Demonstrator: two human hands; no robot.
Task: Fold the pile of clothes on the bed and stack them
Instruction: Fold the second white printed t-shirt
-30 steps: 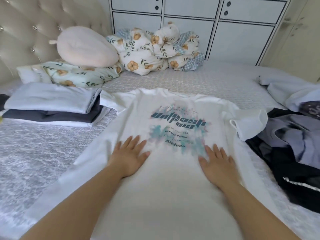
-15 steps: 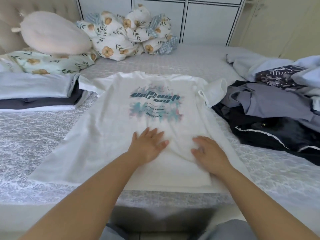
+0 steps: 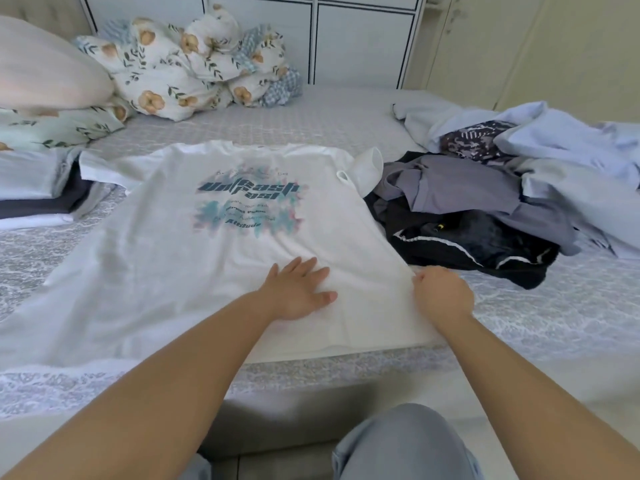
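Observation:
A white T-shirt (image 3: 180,258) with a teal print lies spread face up across the bed. My left hand (image 3: 298,289) presses flat on its lower middle, fingers straight. My right hand (image 3: 441,294) is curled at the shirt's right side edge and pinches the fabric there. A stack of folded clothes (image 3: 38,192), light on top of dark, sits at the left. An unfolded pile of clothes (image 3: 485,206), grey, black and pale blue, lies at the right, touching the shirt's right sleeve.
Floral pillows (image 3: 194,71) and a pink cushion (image 3: 41,67) lie at the head of the bed. The grey patterned bedspread (image 3: 540,313) runs to the near edge. White cupboard doors (image 3: 360,36) stand behind. My knee (image 3: 401,445) is below the edge.
Both hands slid down the shirt toward its hem. My right hand moved out to the right edge and curled onto the fabric; earlier it lay flat. The view shifted right and back.

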